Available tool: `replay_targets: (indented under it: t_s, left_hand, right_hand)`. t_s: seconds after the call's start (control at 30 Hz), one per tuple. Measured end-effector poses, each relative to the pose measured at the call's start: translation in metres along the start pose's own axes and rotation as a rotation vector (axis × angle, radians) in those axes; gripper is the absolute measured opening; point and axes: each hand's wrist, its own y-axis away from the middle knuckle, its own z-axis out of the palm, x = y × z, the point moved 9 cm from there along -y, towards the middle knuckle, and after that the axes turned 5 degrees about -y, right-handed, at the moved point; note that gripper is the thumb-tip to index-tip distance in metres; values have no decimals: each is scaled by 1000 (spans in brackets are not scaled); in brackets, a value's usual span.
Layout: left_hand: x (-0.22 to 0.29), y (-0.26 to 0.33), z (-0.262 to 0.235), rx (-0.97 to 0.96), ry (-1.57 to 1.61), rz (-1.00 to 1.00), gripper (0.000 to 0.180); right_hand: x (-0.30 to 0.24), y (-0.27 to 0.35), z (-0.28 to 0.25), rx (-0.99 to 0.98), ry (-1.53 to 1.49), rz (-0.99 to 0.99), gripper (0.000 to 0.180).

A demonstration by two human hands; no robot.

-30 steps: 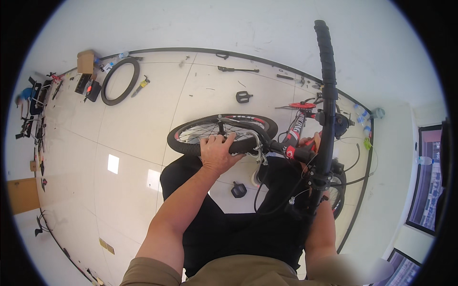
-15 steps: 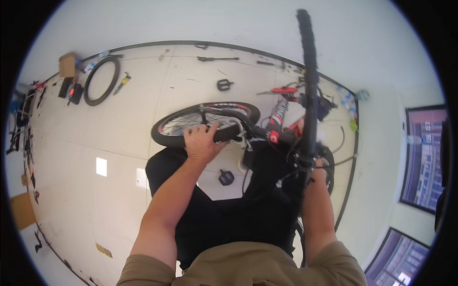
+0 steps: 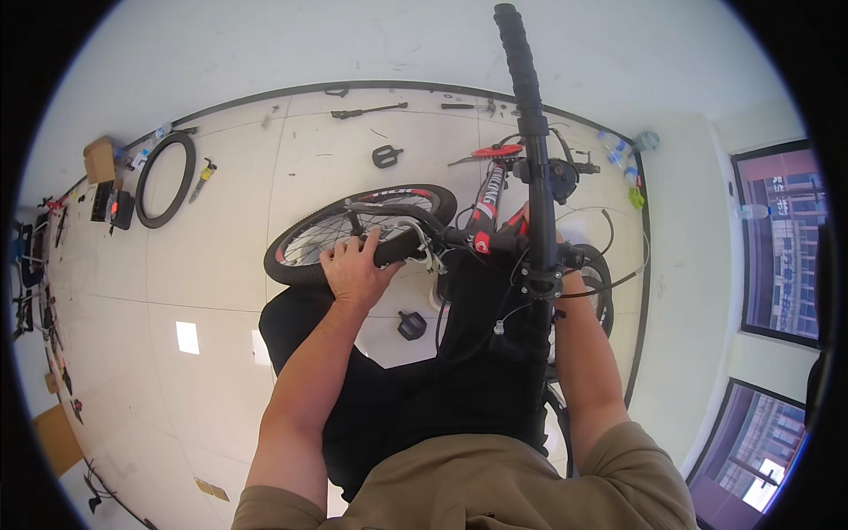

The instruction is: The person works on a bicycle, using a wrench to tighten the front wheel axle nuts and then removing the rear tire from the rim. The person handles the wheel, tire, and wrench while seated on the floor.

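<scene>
A bicycle lies tilted in front of me, with its front wheel (image 3: 296,267) towards the left and its black and red frame (image 3: 484,210) reaching away. My left hand (image 3: 358,272) is closed over the tyre near the fork (image 3: 402,212), fingers across the tread. The black handlebar (image 3: 541,185) stands up on the right, cables hanging around it. Behind it is my right hand (image 3: 571,281), mostly hidden. Its fingertips show against the frame's red tube, which it seems to grip. A silver brake (image 3: 433,252) sits next to the front wheel.
Two black pedals (image 3: 386,156) (image 3: 412,325) lie on the floor, one beyond the wheel, one near my legs. At the left are a loose tyre (image 3: 166,181), a yellow-handled tool (image 3: 204,177) and a cardboard box (image 3: 104,159). Several tools and bottles line the wall.
The whole view has shifted, so the bicycle and floor items appear slightly farther left. The handlebar top now leans more to the left. My left hand stays on the tyre.
</scene>
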Motion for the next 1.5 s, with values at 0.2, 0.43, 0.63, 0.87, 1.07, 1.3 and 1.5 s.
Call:
replay_targets:
  t_s: [0.2, 0.43, 0.63, 0.87, 1.07, 1.3, 1.5]
  left_hand:
    - [5, -3, 1, -60, 3, -10, 70]
    - [-7, 4, 12, -180, 30, 1, 73]
    - [-31, -13, 19, -622, 263, -132, 80]
    - [-37, -53, 45, -660, 475, -133, 73]
    - [-46, -73, 62, -385, 621, -183, 56]
    - [-17, -78, 61, -419, 584, -36, 62]
    - [-11, -63, 78, -761, 572, 57, 37]
  right_hand:
    - [7, 2, -11, -39, -34, -101, 41]
    - [53, 37, -78, 295, -458, 309, 36]
    - [-138, 109, -189, 1133, 39, -92, 27]
    - [-371, 64, 12, 43, -103, -533, 13]
    - [-326, -44, 237, -263, 281, -59, 11]
    - [-83, -186, 324, -330, 459, 190, 22]
    - [20, -206, 359, -557, 691, 78, 22]
